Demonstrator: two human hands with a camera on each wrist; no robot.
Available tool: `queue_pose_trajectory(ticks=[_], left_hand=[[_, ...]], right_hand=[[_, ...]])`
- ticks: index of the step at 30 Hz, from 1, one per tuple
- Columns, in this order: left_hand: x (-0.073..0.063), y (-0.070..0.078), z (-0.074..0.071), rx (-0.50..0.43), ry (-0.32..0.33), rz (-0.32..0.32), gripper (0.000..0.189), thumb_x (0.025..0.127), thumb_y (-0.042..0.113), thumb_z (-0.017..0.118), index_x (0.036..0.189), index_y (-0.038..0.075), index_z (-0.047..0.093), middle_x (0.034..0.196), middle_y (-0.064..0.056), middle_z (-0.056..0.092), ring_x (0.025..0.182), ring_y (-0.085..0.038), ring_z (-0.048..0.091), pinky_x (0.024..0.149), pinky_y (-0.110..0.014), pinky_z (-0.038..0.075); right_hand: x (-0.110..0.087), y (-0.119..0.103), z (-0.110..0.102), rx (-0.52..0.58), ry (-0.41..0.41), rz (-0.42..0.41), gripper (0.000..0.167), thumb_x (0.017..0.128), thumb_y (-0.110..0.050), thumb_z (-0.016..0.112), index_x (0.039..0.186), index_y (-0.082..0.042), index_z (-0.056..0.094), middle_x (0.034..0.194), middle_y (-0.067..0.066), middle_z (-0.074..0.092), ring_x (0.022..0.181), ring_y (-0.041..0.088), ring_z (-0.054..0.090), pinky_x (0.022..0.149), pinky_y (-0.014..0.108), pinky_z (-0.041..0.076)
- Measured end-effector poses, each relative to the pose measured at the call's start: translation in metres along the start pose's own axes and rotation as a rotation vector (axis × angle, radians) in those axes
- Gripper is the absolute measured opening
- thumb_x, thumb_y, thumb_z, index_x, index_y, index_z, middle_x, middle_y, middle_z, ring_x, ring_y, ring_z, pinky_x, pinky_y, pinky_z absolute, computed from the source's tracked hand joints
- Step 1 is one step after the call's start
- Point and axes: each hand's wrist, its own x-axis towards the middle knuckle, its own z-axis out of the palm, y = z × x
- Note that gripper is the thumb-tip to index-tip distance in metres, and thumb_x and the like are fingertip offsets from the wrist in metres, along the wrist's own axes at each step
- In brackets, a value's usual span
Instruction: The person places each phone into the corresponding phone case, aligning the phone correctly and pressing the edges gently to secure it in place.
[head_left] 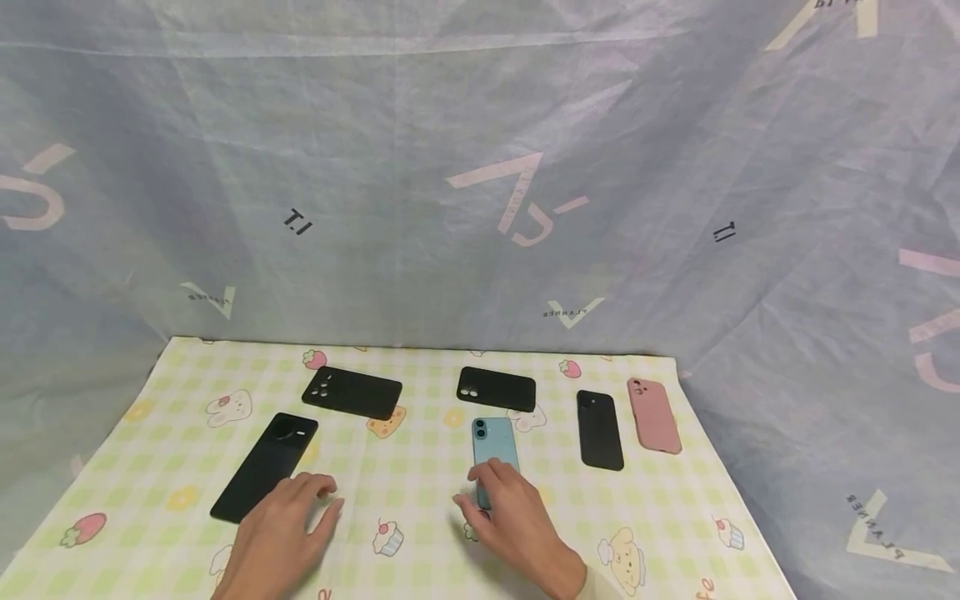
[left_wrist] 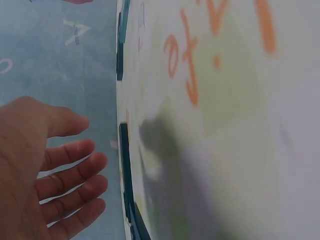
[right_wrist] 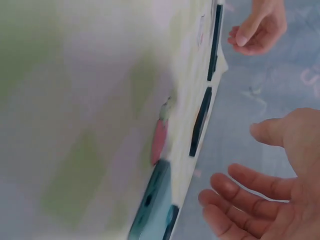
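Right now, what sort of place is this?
Maybe a curtained-off workspace indoors, though I can't tell which room: a curtain hangs behind, a patterned cloth lies in front, and a blue phone rests on the cloth.

on the grey-blue curtain [head_left: 390, 125], you read "planner" [head_left: 567, 313], its letters running backwards, and "t.i" [head_left: 297, 222]; on the checked tablecloth [head_left: 423, 467], you read "fe" [left_wrist: 181, 60] in orange.

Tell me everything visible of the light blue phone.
The light blue phone lies flat, back up, on the checked tablecloth, camera end toward the curtain. Its back looks smooth, with two dark lenses stacked in one corner and a darker teal rim. The right grip hovers over its lower part, partly hiding it; no contact shows.
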Motion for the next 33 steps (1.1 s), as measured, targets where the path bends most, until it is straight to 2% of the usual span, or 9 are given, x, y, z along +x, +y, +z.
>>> queue_pose_trajectory(ticks=[3, 6, 9, 18, 24, 29, 33], left_hand=[[0.0, -0.004, -0.003, -0.057, -0.099, -0.127, 0.016, 0.096, 0.035, 0.081, 0.099, 0.023, 0.072, 0.085, 0.009, 0.058, 0.076, -0.012, 0.053, 0.064, -0.036, 0.046], [0.002, -0.007, -0.007, -0.101, -0.193, -0.248, 0.022, 0.1, 0.043, 0.076, 0.093, 0.023, 0.069, 0.078, 0.005, 0.052, 0.071, -0.014, 0.048, 0.061, -0.034, 0.038], [0.005, -0.01, -0.011, -0.093, -0.22, -0.3, 0.026, 0.101, 0.045, 0.073, 0.09, 0.021, 0.068, 0.075, 0.002, 0.052, 0.07, -0.016, 0.049, 0.061, -0.035, 0.038], [0.015, -0.032, -0.019, -0.068, -0.215, -0.333, 0.027, 0.104, 0.04, 0.07, 0.094, 0.015, 0.07, 0.072, 0.004, 0.055, 0.065, -0.015, 0.051, 0.057, -0.034, 0.039], [0.019, -0.054, -0.03, -0.083, -0.222, -0.369, 0.03, 0.107, 0.041, 0.065, 0.099, 0.012, 0.069, 0.075, 0.003, 0.058, 0.063, -0.016, 0.054, 0.055, -0.034, 0.04], [0.027, -0.07, -0.031, -0.077, -0.161, -0.392, 0.027, 0.104, 0.032, 0.071, 0.104, 0.005, 0.07, 0.082, 0.0, 0.064, 0.069, -0.017, 0.058, 0.056, -0.035, 0.045], [0.033, -0.081, -0.031, -0.071, -0.087, -0.413, 0.034, 0.101, 0.03, 0.074, 0.116, 0.0, 0.07, 0.102, -0.015, 0.068, 0.089, -0.032, 0.064, 0.065, -0.048, 0.053]], right_hand=[[0.011, -0.005, 0.003, 0.011, -0.054, -0.028, 0.021, 0.1, -0.033, 0.079, 0.098, -0.013, 0.071, 0.082, -0.004, 0.06, 0.073, 0.004, 0.048, 0.061, 0.02, 0.046], [0.022, -0.012, 0.006, 0.014, -0.104, -0.036, 0.022, 0.101, -0.035, 0.077, 0.092, -0.017, 0.069, 0.073, -0.009, 0.054, 0.068, 0.001, 0.043, 0.058, 0.016, 0.04], [0.031, -0.021, 0.008, -0.003, -0.126, -0.065, 0.023, 0.102, -0.036, 0.076, 0.091, -0.017, 0.07, 0.07, -0.012, 0.052, 0.065, 0.0, 0.043, 0.056, 0.013, 0.037], [0.05, -0.043, 0.011, -0.055, -0.175, -0.145, 0.025, 0.105, -0.041, 0.072, 0.098, -0.016, 0.075, 0.072, -0.013, 0.055, 0.066, 0.0, 0.048, 0.057, 0.014, 0.038], [0.068, -0.049, 0.026, -0.128, -0.178, -0.195, 0.028, 0.106, -0.043, 0.07, 0.106, -0.016, 0.077, 0.093, -0.007, 0.073, 0.078, 0.004, 0.062, 0.062, 0.016, 0.048], [0.088, -0.051, 0.041, -0.11, -0.209, -0.181, 0.031, 0.107, -0.041, 0.069, 0.117, -0.013, 0.078, 0.102, -0.003, 0.075, 0.086, 0.008, 0.065, 0.071, 0.019, 0.054], [0.109, -0.048, 0.055, -0.089, -0.22, -0.183, 0.035, 0.108, -0.038, 0.068, 0.128, -0.01, 0.076, 0.105, -0.001, 0.072, 0.089, 0.011, 0.064, 0.077, 0.02, 0.055]])
